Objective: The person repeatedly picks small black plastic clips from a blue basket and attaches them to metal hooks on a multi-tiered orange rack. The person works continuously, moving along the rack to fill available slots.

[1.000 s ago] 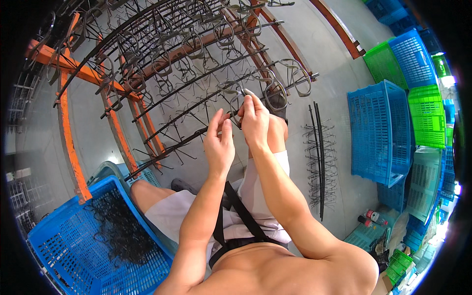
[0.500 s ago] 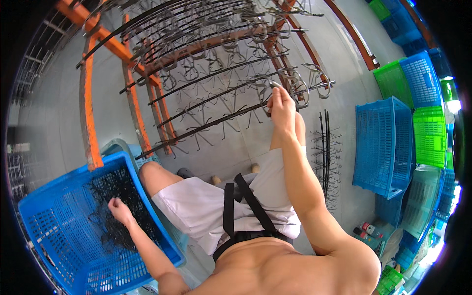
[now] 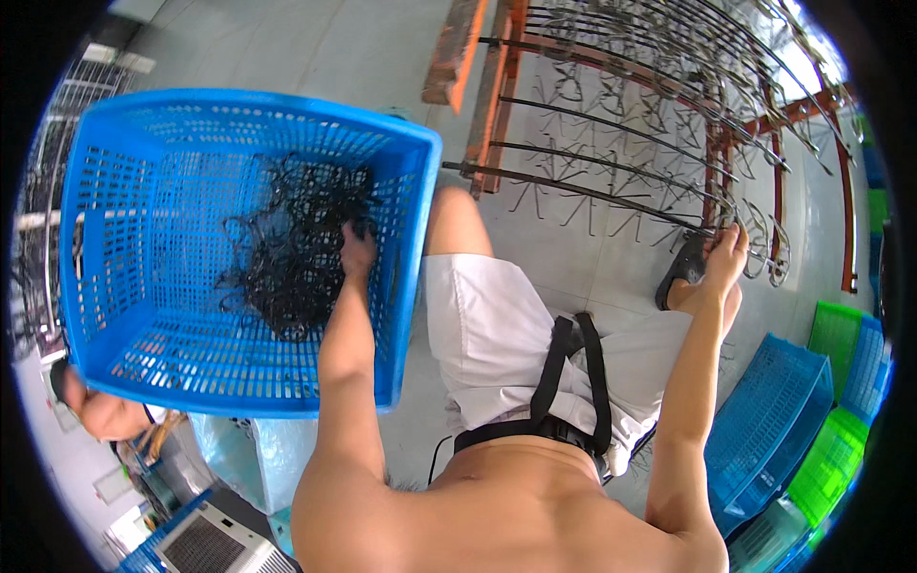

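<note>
Seen from above, a seated person in white shorts (image 3: 497, 334) reaches out with both bare arms; the left hand (image 3: 357, 250) is sunk into a tangled heap of black wire hooks (image 3: 291, 253) lying inside a large blue plastic crate (image 3: 143, 153) at the person's left, its fingers curled into the tangle and closed on some of the hooks; the heap sits toward the crate's right half, against the perforated floor; the right hand (image 3: 726, 256) is stretched far to the right, fingers wrapped around the end of a long dark metal rod (image 3: 583, 191) of a rack; that rack has an orange frame (image 3: 497, 86) and rows of rods with small hooks hanging from them, and stands on the grey concrete floor (image 3: 315, 38) ahead; a dark sandal (image 3: 680, 272) shows just below the right hand; blue and green crates (image 3: 793, 420) are stacked at the lower right.
</note>
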`<action>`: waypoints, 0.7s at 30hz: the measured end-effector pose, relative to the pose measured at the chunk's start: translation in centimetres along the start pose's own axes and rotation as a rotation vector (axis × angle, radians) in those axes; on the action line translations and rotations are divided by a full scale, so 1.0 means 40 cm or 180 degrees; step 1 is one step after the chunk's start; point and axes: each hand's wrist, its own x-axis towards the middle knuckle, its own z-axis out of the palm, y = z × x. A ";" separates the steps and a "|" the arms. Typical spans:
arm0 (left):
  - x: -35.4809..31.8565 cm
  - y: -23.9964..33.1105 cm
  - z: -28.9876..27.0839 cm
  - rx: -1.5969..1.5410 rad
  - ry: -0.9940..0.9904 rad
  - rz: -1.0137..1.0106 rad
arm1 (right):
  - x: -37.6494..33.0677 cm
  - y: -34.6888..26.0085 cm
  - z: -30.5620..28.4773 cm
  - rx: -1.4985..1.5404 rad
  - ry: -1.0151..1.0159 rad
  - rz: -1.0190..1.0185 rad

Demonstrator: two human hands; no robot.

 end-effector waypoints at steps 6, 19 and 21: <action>0.017 0.036 -0.059 -0.2115 -0.1020 -0.1339 | -0.074 -0.085 0.012 -0.2007 0.0245 -0.0387; -0.092 0.072 -0.317 -0.3890 -0.0573 -0.1116 | -0.464 -0.269 0.191 -0.1452 -0.1793 -0.1704; -0.166 0.071 -0.385 -0.4916 -0.0933 -0.0764 | -0.535 -0.261 0.278 -0.0446 -0.2834 -0.1210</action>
